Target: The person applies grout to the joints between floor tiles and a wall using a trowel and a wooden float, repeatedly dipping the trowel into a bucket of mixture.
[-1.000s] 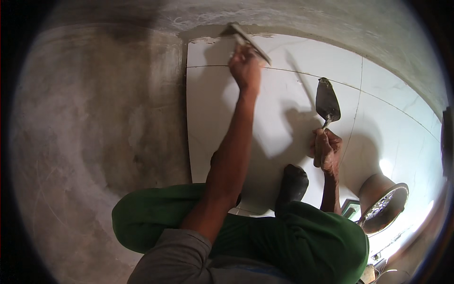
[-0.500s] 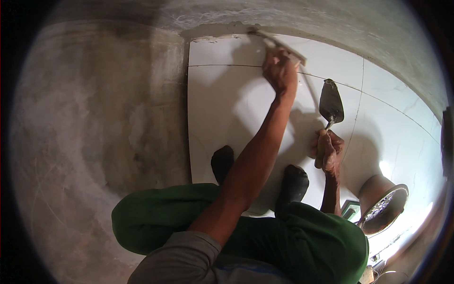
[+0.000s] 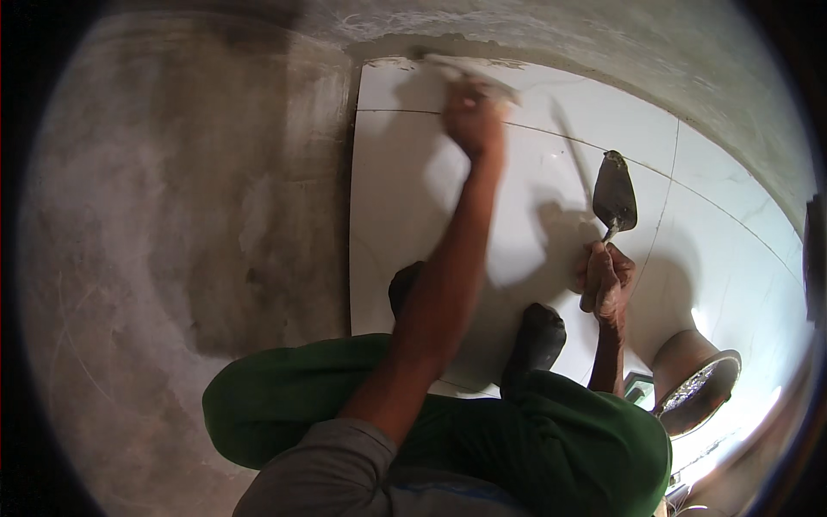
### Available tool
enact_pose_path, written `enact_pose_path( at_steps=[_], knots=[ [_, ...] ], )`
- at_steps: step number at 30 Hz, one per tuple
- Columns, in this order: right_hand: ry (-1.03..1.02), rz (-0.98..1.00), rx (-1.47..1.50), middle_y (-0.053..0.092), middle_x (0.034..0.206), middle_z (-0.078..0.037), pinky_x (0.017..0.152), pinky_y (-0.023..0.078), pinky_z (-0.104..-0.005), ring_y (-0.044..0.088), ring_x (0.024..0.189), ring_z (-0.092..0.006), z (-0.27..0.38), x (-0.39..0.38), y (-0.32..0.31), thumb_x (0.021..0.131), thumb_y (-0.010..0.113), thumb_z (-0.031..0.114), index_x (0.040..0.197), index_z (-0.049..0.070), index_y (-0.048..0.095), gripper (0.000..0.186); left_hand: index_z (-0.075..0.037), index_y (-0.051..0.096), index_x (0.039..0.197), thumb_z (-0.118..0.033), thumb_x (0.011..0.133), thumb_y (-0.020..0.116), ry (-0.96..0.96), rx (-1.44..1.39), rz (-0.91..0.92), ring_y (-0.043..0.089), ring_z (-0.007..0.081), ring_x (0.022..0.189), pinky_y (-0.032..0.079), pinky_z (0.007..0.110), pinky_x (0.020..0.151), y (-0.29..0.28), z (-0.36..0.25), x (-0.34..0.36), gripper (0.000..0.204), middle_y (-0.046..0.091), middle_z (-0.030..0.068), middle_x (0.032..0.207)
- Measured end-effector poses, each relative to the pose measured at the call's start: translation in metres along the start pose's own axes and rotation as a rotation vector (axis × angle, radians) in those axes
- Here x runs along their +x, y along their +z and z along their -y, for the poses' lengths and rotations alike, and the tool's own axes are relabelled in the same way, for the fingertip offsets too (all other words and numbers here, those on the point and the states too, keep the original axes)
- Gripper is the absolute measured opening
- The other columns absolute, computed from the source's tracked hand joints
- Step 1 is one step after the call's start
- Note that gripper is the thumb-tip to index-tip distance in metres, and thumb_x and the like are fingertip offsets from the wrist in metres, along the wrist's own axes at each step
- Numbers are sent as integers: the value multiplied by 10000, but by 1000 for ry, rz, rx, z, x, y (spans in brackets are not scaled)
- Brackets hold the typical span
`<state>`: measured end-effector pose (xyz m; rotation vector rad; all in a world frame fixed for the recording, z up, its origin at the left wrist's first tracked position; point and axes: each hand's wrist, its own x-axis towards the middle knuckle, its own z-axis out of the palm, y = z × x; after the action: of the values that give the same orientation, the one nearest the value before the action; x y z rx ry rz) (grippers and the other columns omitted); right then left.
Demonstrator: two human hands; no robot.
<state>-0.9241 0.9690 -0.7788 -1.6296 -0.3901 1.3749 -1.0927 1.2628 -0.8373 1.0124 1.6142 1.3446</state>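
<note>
At the upper middle, my left hand (image 3: 472,116) grips a long, flat float (image 3: 439,65), blurred by motion, against the strip of grey mortar (image 3: 388,47) where the white tiles meet the wall. My right hand (image 3: 607,277) is closed round the handle of a dark trowel (image 3: 614,191), held blade-up over the tiles (image 3: 724,224), some grey residue on its tip. My dark-covered feet (image 3: 534,340) are on the tiles below, partly hidden by my left forearm and green-clad legs.
A bucket (image 3: 668,366) with grey material inside stands at the lower right, beside a small green-edged object (image 3: 637,388). A bare grey cement surface (image 3: 198,215) fills the left side, and a grey wall (image 3: 672,77) curves along the back. A dark object (image 3: 810,258) is at the right edge.
My left hand with the float swept to the right half a second ago and has since moved back leftward. My right hand and trowel sit slightly farther right in the picture.
</note>
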Motion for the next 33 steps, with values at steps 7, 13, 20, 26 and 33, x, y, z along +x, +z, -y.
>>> enact_pose_path(
  at_steps=[7,13,20,26,33],
  knots=[
    [38,18,19,676,712,-40,493,463,-274,574,527,-103,2,-1,12,1077,657,412,1060,3,759,422,39,713,1133,-83,1013,628,-195,-70,-123,744,295,987,723,425,746,-67,-25,114,191,705,185,1205],
    [4,-74,-7,593,646,-1,474,363,-278,460,512,-64,-3,3,-11,1100,646,335,941,-4,733,384,-7,709,1207,-135,1063,609,-205,-191,154,641,165,931,595,372,735,7,-45,-28,217,709,89,1069],
    [10,-80,47,587,630,3,472,390,-277,470,507,-63,17,-7,23,1099,651,355,910,10,731,401,2,549,1234,-17,1070,583,230,-158,40,626,156,1051,525,351,951,-123,-22,107,170,665,92,1154],
    [22,65,-29,665,743,-46,528,482,-281,583,585,-104,-1,3,-2,1077,638,454,1092,-10,736,474,53,502,1299,53,1030,601,468,250,13,640,263,1188,505,352,1007,-139,-20,172,286,635,190,1240],
    [70,38,26,664,724,-45,508,473,-287,562,530,-106,3,1,1,1085,651,416,1042,-5,735,431,51,509,1300,60,1007,618,500,463,-73,657,368,1192,509,399,1032,-122,-22,163,313,632,233,1272]
  ],
)
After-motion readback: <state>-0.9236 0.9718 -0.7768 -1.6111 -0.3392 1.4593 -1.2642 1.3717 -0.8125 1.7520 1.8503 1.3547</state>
